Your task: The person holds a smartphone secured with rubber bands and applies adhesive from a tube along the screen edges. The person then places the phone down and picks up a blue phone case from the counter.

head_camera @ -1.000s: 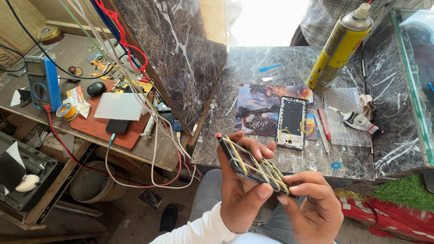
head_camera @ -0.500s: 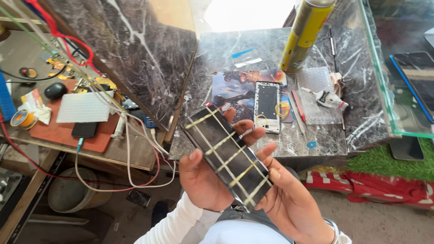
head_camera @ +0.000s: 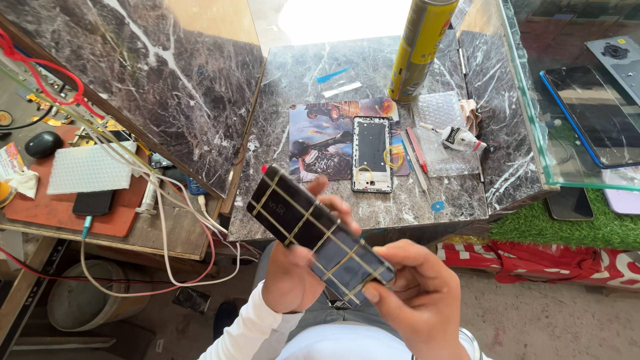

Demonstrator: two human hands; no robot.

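A dark phone [head_camera: 320, 245], bound with yellow rubber bands, was clasped between the left hand [head_camera: 293, 277] beneath and the right hand [head_camera: 417, 293] at its near end; thin, rigid, probably slippery and fragile, it was best gripped along its edges.

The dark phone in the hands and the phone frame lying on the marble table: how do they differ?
The dark rectangular phone is held in the air by both hands, tilted diagonally; the silver-edged phone frame lies flat and straight on a picture mat. The phone is bound with crossing yellow rubber bands; the frame has none around it. The phone looks larger, being nearer. Both are slim rectangles.
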